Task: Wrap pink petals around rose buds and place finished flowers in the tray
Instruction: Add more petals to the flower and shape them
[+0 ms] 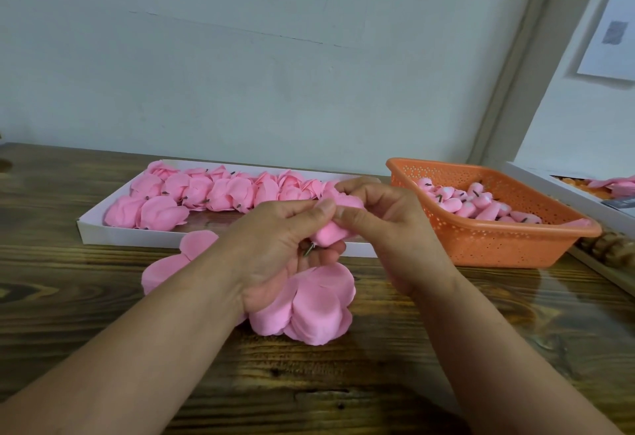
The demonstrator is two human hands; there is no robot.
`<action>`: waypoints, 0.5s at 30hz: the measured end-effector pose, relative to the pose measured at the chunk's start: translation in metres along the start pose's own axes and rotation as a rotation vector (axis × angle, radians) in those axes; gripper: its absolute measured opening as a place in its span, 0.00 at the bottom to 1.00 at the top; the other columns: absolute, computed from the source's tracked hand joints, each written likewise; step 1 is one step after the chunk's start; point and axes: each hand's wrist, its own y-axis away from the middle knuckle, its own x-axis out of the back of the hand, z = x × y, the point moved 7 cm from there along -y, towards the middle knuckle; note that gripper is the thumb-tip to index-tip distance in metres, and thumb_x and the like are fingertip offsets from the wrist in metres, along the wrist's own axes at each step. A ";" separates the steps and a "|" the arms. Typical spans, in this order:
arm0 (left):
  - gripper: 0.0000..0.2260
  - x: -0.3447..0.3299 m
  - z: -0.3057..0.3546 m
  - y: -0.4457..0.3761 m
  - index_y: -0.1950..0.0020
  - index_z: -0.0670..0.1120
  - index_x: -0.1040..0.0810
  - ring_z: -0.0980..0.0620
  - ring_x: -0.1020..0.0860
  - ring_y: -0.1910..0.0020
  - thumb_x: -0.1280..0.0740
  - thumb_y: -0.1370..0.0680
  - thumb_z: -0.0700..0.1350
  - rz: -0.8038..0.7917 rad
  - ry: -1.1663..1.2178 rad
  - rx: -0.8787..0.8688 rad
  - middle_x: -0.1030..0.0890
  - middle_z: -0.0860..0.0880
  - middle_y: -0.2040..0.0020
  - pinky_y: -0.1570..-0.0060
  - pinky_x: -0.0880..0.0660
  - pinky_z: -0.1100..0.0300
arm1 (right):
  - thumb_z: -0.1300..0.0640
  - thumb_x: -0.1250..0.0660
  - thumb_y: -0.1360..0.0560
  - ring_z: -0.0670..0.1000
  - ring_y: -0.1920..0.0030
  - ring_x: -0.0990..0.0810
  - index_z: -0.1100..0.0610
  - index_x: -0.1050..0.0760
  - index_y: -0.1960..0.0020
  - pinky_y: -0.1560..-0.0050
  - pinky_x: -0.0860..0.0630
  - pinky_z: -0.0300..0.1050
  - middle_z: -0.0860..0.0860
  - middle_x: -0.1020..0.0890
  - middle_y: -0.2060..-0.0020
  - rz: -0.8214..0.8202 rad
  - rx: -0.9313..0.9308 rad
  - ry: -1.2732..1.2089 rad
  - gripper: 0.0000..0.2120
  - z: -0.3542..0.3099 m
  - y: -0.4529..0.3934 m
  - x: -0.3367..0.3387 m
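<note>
Both hands meet above the wooden counter (pixel 446 348), working one pink bud (pixel 330 233) between them. The left hand (pixel 275 245) has its grip closed on the bud from below and the left, thumb pressed on top, and a short dark stem (pixel 308 250) pokes out under the bud against the palm. The right hand (pixel 381 225) pinches a pink petal (pixel 347 201) against the bud's upper side, fingers curled over it.

Loose petals (pixel 316 307) lie in a heap on the counter just below the hands (partly under the left wrist), with more (pixel 171 264) spread to the left.

Behind the hands sits a white tray (pixel 103 230) holding rows of finished flowers (pixel 213 192), mostly along its back and left. To the right, an orange basket (pixel 498 242) holds bare buds (pixel 474 202). Another white box (pixel 563 190) shows at the far right edge.
</note>
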 end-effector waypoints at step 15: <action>0.17 0.000 -0.003 -0.005 0.44 0.39 0.22 0.52 0.19 0.66 0.35 0.30 0.45 -0.040 0.428 0.170 0.17 0.43 0.58 0.66 0.19 0.64 | 0.66 0.35 0.35 0.49 0.58 0.22 0.58 0.22 0.62 0.54 0.25 0.44 0.50 0.20 0.63 0.129 0.194 -0.045 0.06 -0.025 0.003 0.008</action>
